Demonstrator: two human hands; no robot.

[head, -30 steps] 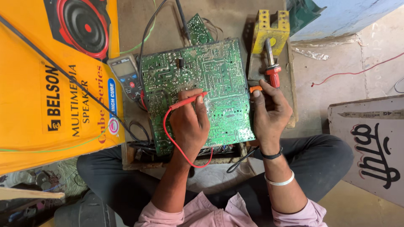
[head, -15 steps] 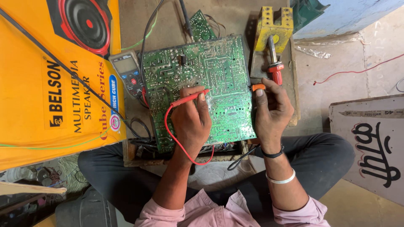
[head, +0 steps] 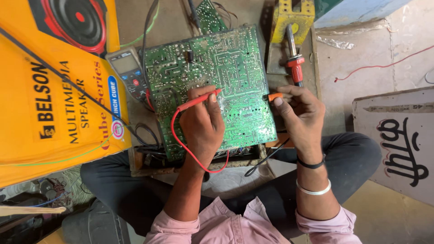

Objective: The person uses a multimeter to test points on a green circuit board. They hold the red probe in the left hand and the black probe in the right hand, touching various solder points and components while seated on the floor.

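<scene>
A large green circuit board [head: 226, 63] lies solder side up in front of me. My left hand [head: 202, 124] rests on it and grips a red test probe [head: 199, 100], its tip on the board's middle; a red lead [head: 181, 144] loops from it. My right hand [head: 300, 115] at the board's right edge pinches an orange-tipped probe [head: 273, 96] against the board, with a black lead [head: 266, 158] trailing below. A multimeter [head: 129, 72] lies at the board's left.
A soldering iron [head: 294, 58] with a red handle lies by a yellow stand [head: 294, 16] at the upper right. A big orange speaker carton [head: 49, 99] fills the left. A smaller green board [head: 208, 13] sits behind. A painted sign panel [head: 398, 140] is at the right.
Both hands stay on the board with only slight shifts of the probes; the view has shifted a little.
</scene>
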